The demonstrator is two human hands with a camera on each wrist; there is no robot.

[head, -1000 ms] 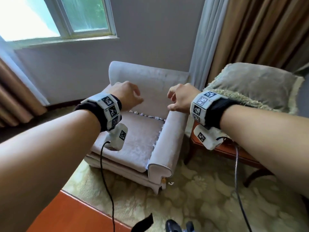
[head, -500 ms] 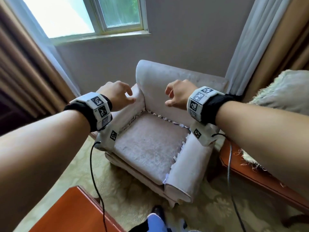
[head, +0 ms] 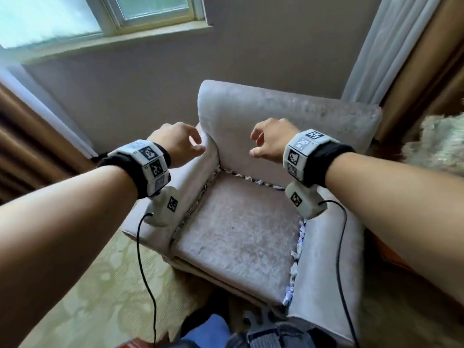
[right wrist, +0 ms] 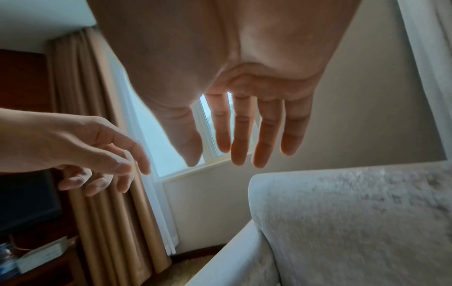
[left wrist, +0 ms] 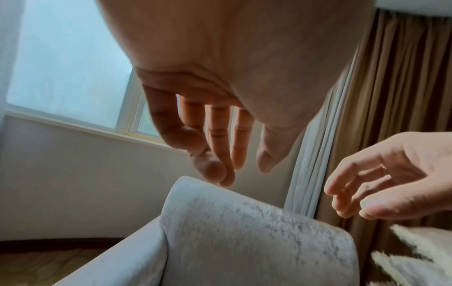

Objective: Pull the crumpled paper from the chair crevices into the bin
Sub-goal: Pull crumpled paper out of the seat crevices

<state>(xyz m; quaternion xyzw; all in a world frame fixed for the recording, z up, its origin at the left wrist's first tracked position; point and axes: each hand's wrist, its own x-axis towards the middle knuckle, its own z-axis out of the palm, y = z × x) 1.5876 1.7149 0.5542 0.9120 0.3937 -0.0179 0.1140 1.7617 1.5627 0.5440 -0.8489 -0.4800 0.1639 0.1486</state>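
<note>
now that view has swung to face chair (head: 241, 222) squarely, left hand (head: 175, 144) and right hand (head: 271, 141) hover above seat, fingers loosely spread, empty; crumpled paper (head: 251, 178) still wedged in left, far, right crevices; bin unseen; reach comes next.

Head view looking steeply down over armchair (head: 241, 229), 2 wrist views low, close under palms, facing window (left wrist: 73, 63), all sharing chair backrest.

View has swung left and closed in: the armchair (head: 241, 222) now sits square below, both arms visible. Left hand (head: 175, 144) and right hand (head: 271, 141), earlier loosely curled, now hang with fingers relaxed over the seat's back corners, holding nothing.
</note>
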